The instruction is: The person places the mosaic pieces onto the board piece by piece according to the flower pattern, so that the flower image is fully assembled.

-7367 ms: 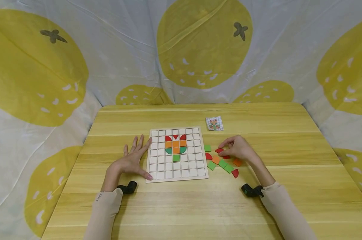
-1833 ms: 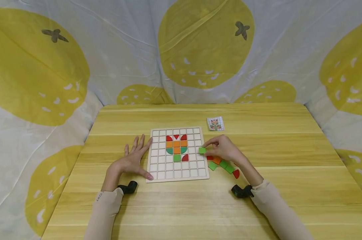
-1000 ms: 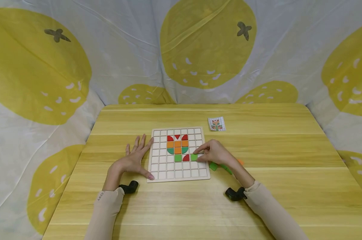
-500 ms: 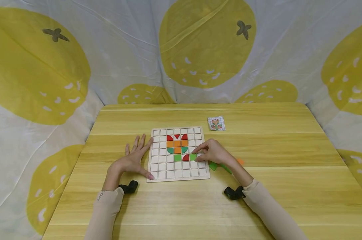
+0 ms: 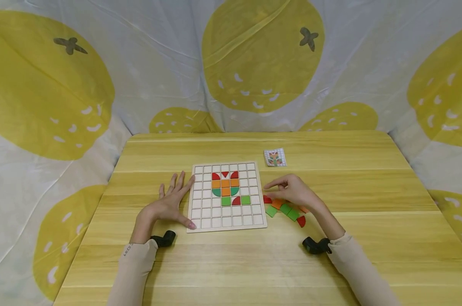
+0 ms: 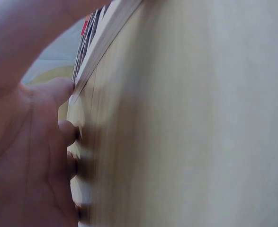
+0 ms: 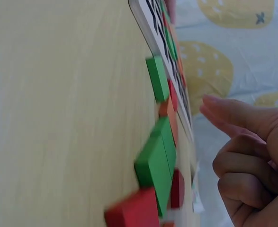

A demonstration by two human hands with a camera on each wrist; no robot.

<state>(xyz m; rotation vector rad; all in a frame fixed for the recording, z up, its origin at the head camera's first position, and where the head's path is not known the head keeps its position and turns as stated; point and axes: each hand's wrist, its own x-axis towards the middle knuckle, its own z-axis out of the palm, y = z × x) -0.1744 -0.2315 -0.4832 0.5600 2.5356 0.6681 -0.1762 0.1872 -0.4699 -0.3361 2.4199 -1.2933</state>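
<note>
A square wooden grid board (image 5: 204, 214) lies on the table with a tile pattern on it: red, orange and teal pieces above, then a row of a green square (image 5: 226, 201), a red quarter-round (image 5: 236, 200) and another green square (image 5: 245, 199). My left hand (image 5: 167, 204) rests spread at the board's left side, thumb on the near corner, index fingertip at the edge. Right of the board my right hand (image 5: 292, 191) hovers over loose tiles, thumb and index extended, other fingers curled, holding nothing. Beneath those fingertips lies a red quarter-round tile (image 5: 267, 199).
Several loose tiles lie right of the board, among them a green square (image 5: 271, 211), joined green squares (image 5: 289, 211), an orange tile (image 5: 277, 204) and a red quarter-round (image 5: 301, 221). A small printed pattern card (image 5: 275, 157) lies farther back on the table (image 5: 231, 267).
The right hand brought a green square onto the board beside the red quarter-round, let it go and moved back right over the loose tiles. The left hand stayed in place.
</note>
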